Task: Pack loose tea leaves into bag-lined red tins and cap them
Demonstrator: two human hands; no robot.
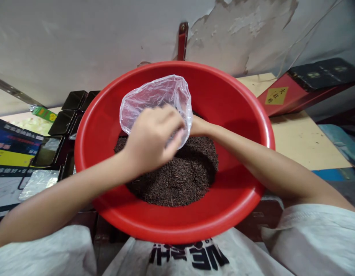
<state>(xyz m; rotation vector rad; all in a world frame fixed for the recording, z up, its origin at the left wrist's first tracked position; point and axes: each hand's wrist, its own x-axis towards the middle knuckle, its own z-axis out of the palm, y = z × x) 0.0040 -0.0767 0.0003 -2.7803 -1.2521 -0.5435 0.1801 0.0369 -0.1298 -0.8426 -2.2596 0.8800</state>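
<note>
A wide red plastic basin (177,228) fills the middle of the view. Dark, dry, twisted leaves that look like loose tea (177,184) lie heaped in its bottom. Over the heap a clear plastic bag (154,92) gapes with its mouth toward me. My right hand (198,125) grips the bag from behind on its right side; its fingers are mostly hidden by the film. At the bag's mouth is my left hand (154,136), slightly blurred, its fingers curled toward the thumb. Whatever those fingers hold is hidden.
Dark square tins (71,100) and a printed carton (13,161) stand on the left, with a small green packet (43,113). At right a red box with a black lid (289,90) rests on a pale wooden board (303,142). A peeling wall (108,34) is behind.
</note>
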